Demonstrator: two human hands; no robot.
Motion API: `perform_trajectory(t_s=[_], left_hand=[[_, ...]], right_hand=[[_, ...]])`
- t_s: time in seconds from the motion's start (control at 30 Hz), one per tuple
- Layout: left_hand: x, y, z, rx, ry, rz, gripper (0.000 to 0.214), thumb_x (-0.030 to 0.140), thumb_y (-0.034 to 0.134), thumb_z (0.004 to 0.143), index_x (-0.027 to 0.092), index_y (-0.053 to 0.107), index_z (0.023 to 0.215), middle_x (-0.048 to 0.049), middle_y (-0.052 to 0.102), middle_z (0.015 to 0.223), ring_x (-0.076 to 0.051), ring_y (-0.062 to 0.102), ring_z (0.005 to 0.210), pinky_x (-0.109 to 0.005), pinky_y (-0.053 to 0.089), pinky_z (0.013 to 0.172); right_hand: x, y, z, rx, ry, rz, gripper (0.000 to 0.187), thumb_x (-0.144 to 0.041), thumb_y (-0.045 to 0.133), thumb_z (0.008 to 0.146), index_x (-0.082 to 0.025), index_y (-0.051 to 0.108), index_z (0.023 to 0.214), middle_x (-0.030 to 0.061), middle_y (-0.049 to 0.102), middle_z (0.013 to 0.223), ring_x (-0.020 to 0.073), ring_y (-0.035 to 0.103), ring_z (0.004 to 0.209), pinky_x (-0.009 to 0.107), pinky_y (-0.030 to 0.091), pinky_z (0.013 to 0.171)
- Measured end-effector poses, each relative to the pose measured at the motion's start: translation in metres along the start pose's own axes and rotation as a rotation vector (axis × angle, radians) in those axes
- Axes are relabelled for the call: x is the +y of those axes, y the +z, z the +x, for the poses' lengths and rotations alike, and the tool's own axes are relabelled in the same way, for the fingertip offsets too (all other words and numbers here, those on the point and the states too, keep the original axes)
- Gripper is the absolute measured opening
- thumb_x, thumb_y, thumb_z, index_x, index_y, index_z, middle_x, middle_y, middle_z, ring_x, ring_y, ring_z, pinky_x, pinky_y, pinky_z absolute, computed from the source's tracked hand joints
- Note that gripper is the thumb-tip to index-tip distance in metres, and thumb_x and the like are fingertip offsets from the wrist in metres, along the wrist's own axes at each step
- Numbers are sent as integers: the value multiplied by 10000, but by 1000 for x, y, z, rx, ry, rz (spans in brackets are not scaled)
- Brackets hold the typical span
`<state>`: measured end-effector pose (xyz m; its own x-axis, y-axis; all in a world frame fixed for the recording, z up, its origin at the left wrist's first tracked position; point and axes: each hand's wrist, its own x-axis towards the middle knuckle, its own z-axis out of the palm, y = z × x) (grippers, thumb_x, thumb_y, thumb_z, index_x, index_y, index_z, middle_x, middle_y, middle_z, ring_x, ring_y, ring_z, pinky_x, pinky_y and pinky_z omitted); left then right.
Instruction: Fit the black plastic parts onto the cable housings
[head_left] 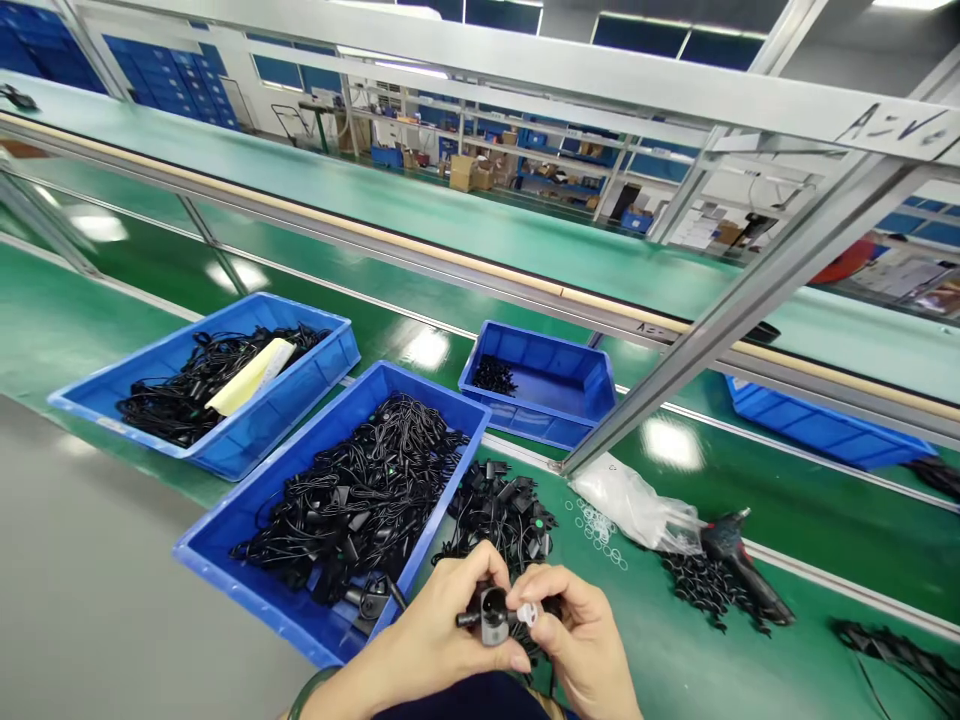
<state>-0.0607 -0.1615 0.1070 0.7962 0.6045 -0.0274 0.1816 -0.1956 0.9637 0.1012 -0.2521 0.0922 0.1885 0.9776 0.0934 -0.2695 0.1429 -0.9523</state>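
My left hand [431, 630] is closed around a small black plastic connector part [491, 612] at the bottom centre. My right hand [577, 630] pinches a small white ring piece [527, 613] against that part. Just beyond my hands lies a loose pile of black wired parts [501, 510] on the green bench. A blue tray [225, 560] full of black cabled parts [360, 490] sits right beside my left hand.
A second blue tray [315, 375] with black cables and a yellow sheet stands at left. A small blue bin [577, 385] sits behind. A clear plastic bag [637, 505], small clear rings [596, 525], a dark tool [742, 565] and black small parts [701, 585] lie at right. A slanted metal post [720, 330] crosses above.
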Motion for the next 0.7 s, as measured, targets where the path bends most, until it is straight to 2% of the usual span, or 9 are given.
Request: perform_trajectory(t_s=[0.03,0.1,0.3,0.47,0.7], left_hand=[[-1,3,-1,-9,-5,1,487,542,824,689,192,544,879,24,570,832,-137,488,754,-232,345,661],[-3,8,-2,-33,-24,0,486,558,810,701,192,548,884,17,574,867,-151,492,807,-240,354,701],[-3,14,-5,-40,-61,13,443,528,803,727,192,566,894,30,542,872,-145,478,815,-247,350,726],[-4,16,-5,-43,-42,-38,426,476,816,734,197,572,944,38,542,878,-138,487,815,-239,355,722],[-7,18,-7,-33,-64,-11,438,483,828,716,197,569,922,32,552,898,-147,484,847,-239,350,742]], right_hand=[[-2,2,-1,3,-32,-59,157,-440,751,836,-303,751,911,21,727,827,145,608,764,238,488,705],[-6,5,-3,-2,-92,-163,121,-419,728,861,-324,752,932,7,747,842,140,618,737,238,496,692],[-7,6,-7,2,-254,-379,98,-314,695,898,-329,735,986,-1,754,887,160,664,796,263,522,723],[-4,6,-8,80,-228,-383,77,-365,736,857,-308,760,902,34,646,949,146,639,758,230,512,586],[-3,7,-10,73,-184,-416,74,-366,734,857,-339,761,921,19,571,958,97,540,651,220,472,562]])
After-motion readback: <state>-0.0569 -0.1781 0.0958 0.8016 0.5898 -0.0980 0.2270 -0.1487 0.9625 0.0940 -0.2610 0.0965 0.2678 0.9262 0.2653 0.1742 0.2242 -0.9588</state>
